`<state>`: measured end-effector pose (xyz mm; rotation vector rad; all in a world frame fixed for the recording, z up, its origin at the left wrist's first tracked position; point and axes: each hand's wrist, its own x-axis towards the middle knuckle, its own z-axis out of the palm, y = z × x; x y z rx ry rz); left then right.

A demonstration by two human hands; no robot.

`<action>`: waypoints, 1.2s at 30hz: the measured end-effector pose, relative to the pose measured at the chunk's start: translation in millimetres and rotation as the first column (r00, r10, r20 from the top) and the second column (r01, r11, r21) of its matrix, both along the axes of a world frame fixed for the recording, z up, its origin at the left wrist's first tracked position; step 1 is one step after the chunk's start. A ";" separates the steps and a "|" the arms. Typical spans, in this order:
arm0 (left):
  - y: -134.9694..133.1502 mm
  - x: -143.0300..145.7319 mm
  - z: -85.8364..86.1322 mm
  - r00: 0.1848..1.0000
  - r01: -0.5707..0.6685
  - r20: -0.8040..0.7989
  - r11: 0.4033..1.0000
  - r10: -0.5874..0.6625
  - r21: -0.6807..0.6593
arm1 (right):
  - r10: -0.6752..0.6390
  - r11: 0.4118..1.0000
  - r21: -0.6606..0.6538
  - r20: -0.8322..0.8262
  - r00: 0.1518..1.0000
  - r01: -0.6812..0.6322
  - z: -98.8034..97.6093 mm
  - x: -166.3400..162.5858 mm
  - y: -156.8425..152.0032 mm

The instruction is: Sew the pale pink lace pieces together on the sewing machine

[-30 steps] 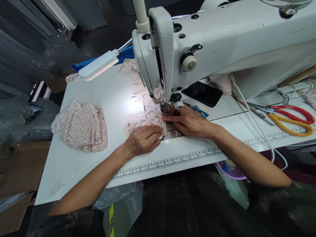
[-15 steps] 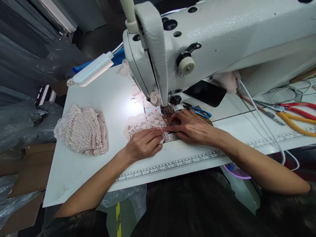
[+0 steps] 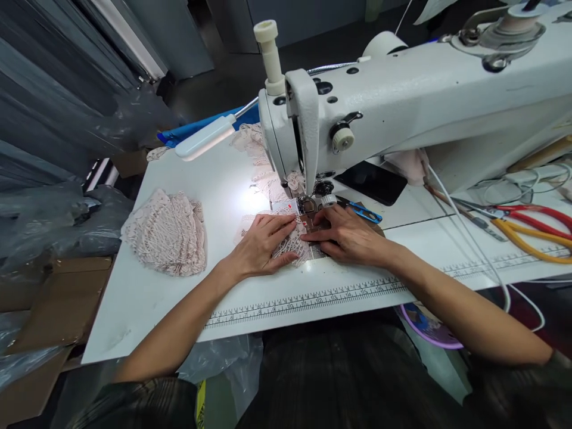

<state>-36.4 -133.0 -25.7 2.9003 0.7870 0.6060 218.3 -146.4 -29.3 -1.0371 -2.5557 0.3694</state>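
Under the needle end of a white sewing machine [image 3: 375,101] lies a piece of pale pink lace [image 3: 292,247]. My left hand [image 3: 263,241] rests on it, fingers stretched out and thumb apart, pressing it to the table. On the lace's right edge, beside the presser foot [image 3: 306,205], is my right hand [image 3: 346,235]. Its index finger reaches left to the lace and the other fingers bend; nothing is visibly gripped. More lace [image 3: 263,170] trails behind the needle area. A stack of lace pieces [image 3: 167,235] sits left of my left hand.
Blue thread snips [image 3: 364,211] and a black phone [image 3: 373,182] lie right of the needle. Farther right are red-handled scissors [image 3: 536,214] and yellow-handled scissors [image 3: 531,241]. A small lamp [image 3: 205,138] lights the table [image 3: 147,304]. A printed ruler [image 3: 308,300] follows the front edge.
My left hand has spread from bent fingers at the lace's edge to lying flat over it, farther forward. My right hand stays by the presser foot. The camera view has shifted.
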 end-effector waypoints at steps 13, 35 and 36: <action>-5.1 3.4 -2.0 0.992 -0.056 -0.104 0.989 0.071 0.137 | -0.002 1.000 -0.020 -0.024 1.000 0.002 1.7 -0.7 0.2; -6.7 3.3 -5.8 0.988 -0.092 -0.111 0.986 0.107 0.136 | -0.007 1.000 -0.021 0.016 1.000 0.008 0.3 0.5 -0.2; -6.6 3.3 -5.7 0.988 -0.097 -0.107 0.986 0.112 0.136 | -0.008 1.000 -0.019 0.019 1.000 0.009 0.6 0.5 -0.3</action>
